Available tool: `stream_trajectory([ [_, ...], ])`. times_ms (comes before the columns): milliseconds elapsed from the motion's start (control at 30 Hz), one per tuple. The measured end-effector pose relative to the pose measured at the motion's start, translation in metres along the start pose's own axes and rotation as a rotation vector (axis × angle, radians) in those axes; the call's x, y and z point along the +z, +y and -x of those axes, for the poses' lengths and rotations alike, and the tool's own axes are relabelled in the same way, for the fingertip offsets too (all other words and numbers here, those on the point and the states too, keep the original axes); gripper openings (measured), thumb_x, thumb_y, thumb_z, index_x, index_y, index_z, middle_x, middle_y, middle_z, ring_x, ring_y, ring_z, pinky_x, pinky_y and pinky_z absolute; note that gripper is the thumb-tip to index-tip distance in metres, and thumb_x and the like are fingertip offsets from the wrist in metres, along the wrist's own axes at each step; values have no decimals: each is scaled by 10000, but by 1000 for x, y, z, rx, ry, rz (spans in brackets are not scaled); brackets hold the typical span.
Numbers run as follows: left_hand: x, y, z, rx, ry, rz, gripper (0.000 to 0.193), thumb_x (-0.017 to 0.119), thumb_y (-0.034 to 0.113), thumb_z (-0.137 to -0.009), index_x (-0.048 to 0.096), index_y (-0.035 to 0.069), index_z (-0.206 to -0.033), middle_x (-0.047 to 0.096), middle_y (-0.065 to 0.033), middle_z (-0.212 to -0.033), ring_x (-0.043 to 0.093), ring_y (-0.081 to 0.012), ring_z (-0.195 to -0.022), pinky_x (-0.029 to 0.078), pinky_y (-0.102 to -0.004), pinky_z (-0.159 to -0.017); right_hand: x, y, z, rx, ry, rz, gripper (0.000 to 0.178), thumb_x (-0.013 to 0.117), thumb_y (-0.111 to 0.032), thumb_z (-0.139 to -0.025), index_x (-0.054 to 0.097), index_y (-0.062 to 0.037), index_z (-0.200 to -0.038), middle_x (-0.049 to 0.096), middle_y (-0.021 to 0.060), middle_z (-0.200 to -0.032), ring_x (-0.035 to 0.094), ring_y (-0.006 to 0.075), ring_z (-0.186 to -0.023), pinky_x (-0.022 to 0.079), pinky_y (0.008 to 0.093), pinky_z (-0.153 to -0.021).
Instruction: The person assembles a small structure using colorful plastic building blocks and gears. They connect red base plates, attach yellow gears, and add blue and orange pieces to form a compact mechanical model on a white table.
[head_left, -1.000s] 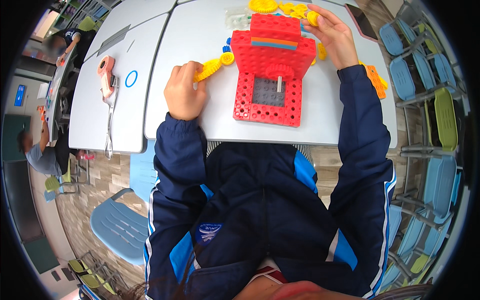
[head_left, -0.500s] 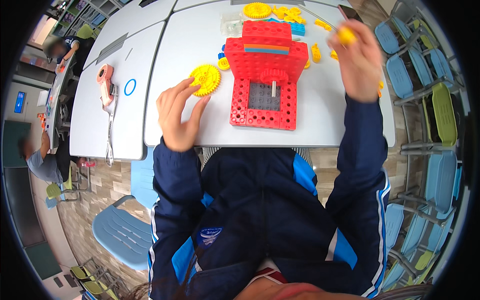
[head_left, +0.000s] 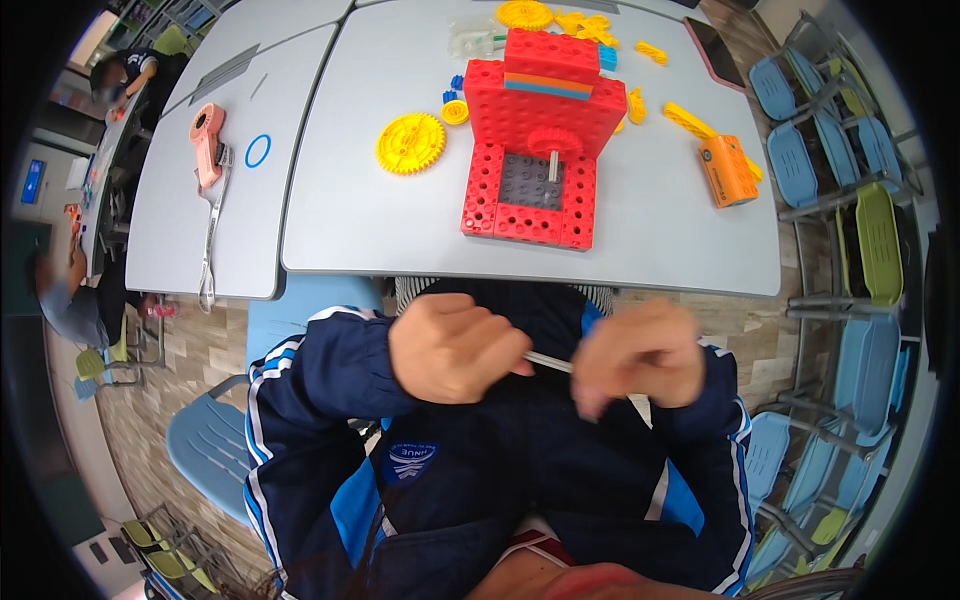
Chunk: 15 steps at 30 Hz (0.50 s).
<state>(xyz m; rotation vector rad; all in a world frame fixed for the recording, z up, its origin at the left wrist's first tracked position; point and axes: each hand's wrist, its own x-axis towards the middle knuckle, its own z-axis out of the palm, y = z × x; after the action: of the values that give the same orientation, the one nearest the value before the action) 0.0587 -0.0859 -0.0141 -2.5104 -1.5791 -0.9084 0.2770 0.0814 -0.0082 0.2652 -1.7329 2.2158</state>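
Observation:
Close to my chest, below the table edge, both hands are on a thin grey metal rod (head_left: 549, 362). My left hand (head_left: 455, 350) is closed in a fist round its left end. My right hand (head_left: 640, 355), somewhat blurred, has its fingers closed at the other end. Whatever else those fingers may cover is hidden. On the table in front of me stands a red brick-built model (head_left: 545, 110) with a dark grey floor plate (head_left: 530, 183). A red gear (head_left: 553, 142) on a short upright-looking grey axle sits in the model.
Left of the model lies a large yellow gear (head_left: 411, 144). An orange box (head_left: 729, 171) and a yellow beam (head_left: 689, 122) lie to the right, a phone (head_left: 713, 52) farther back. Several yellow parts (head_left: 588, 27) lie behind. A pink handheld fan (head_left: 207, 145) and blue ring (head_left: 258, 151) occupy the left table.
Both hands have come back from the table to my chest. The rod, earlier with a yellow piece at my raised right hand, is now between both hands. The orange box has come into sight.

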Motion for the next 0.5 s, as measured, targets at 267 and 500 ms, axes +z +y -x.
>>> stream_trajectory([
  [267,-32,-95,21,-807,338,-161,197,634,227,-963,688,46,-909,640,-116,-696,647,-280,-609,489,-366,-568,-71,-4,-19,10,452,862,200,655,-63,-901,655,0,-1090,682,104,-988,654,191,-872,517,319,-732],
  [500,-1,-241,0,-937,237,-304,228,697,249,-922,765,91,-1072,691,-149,-1042,684,-296,-913,540,-381,-793,-148,60,-64,138,403,967,229,671,-91,-893,666,1,-1102,645,109,-1052,616,200,-821,495,315,-729],
])
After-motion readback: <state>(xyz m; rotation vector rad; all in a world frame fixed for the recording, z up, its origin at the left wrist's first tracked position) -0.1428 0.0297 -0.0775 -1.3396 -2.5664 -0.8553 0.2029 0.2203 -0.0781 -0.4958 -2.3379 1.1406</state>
